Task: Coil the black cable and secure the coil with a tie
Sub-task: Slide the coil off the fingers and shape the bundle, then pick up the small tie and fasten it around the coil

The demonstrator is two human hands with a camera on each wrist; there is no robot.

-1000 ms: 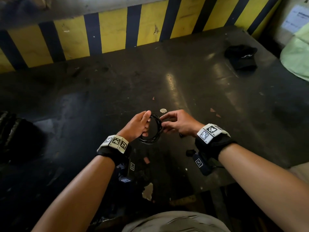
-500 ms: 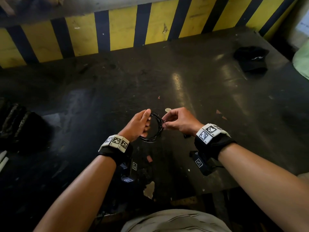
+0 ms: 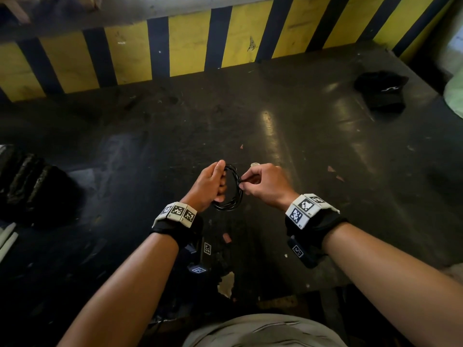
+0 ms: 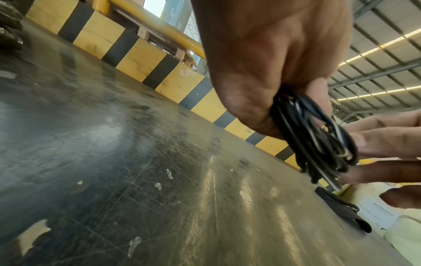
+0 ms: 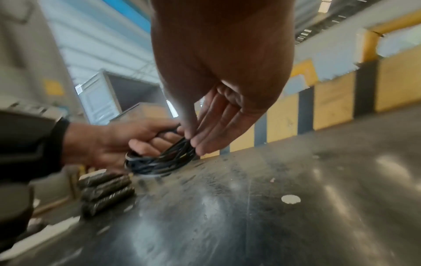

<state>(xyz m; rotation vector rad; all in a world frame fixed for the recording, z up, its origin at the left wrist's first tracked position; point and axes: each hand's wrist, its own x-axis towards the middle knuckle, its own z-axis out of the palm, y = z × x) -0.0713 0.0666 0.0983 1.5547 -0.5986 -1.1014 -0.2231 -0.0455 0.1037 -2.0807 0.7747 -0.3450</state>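
Head view: left hand [image 3: 209,186] grips glossy round black cable coil [image 3: 231,196]; right hand [image 3: 265,184] pinches it.

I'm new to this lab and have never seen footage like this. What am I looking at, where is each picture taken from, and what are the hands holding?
No machine here: a person wears cameras. The wide picture comes from a head camera looking down; the other two come from cameras strapped to each wrist, looking along the fingers. The left hand grips a coiled black cable above the dark table. The right hand pinches the coil's right side with fingertips; whether it holds a tie is too small to tell. A black cap lies far right, dark rolls at the left edge.
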